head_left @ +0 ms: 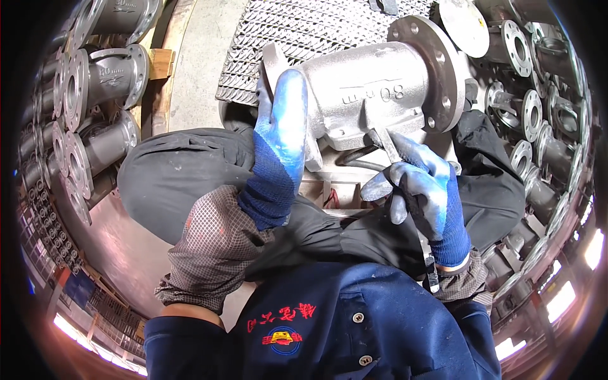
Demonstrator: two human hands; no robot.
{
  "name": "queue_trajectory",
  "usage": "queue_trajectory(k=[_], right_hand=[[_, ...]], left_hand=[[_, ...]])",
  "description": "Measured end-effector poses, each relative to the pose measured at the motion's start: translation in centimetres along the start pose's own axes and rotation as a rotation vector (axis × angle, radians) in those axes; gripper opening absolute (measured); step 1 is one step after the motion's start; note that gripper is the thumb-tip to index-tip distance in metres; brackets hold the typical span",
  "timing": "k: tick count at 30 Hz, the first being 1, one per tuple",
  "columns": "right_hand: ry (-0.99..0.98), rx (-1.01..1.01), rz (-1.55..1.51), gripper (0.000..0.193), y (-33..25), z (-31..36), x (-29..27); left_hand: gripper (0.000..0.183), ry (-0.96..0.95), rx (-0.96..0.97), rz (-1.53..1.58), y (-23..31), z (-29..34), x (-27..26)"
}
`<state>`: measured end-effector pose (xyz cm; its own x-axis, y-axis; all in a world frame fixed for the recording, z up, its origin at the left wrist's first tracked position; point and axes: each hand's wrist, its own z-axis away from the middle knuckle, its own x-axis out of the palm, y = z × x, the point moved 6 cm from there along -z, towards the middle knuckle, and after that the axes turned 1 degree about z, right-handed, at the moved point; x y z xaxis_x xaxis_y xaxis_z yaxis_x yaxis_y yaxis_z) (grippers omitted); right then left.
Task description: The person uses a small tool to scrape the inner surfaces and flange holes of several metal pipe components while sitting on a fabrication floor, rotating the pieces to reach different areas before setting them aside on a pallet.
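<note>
A grey flanged metal casting (370,82), pipe-shaped with raised markings, lies across the space in front of my knees. My left hand (282,133), in a blue coated glove, is closed around its left flange (274,60). The thumb shows along the near side; the other fingers are mostly hidden. In my right hand (421,187), gloved the same way, is a long flat metal bar (387,145). Its upper end meets the rib on the casting's lower side, and its shiny lower end passes below my wrist. Whether the bar is a file or a scraper I cannot tell.
Beneath and behind the casting is a metal mesh grating (266,38). Similar flanged castings are stacked at the left (104,79) and right (506,107), beside a wooden block (161,64) on the left. A dark cable (361,155) runs under the casting. A pale round disc (464,26) stands at the far right.
</note>
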<state>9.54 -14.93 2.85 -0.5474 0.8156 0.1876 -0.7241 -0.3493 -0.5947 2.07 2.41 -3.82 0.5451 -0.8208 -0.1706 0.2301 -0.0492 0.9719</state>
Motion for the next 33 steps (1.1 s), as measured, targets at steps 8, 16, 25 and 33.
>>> queue_trajectory(k=[8,16,25,33], right_hand=[[-0.040,-0.058,0.087,0.048,0.3,-0.3,-0.3],[-0.016,-0.028,0.060,0.048,0.3,-0.4,-0.3],[-0.025,-0.028,0.070,0.047,-0.2,-0.4,0.0],[0.002,-0.035,0.078,0.048,0.0,-0.2,0.1]], left_hand=[[0.044,0.117,-0.334,0.857,-1.2,0.1,0.6],[0.044,0.165,-0.382,0.890,-0.8,0.1,0.6],[0.043,0.084,-0.277,0.642,-0.9,0.0,0.1],[0.043,0.082,-0.234,0.574,-1.1,0.1,0.0]])
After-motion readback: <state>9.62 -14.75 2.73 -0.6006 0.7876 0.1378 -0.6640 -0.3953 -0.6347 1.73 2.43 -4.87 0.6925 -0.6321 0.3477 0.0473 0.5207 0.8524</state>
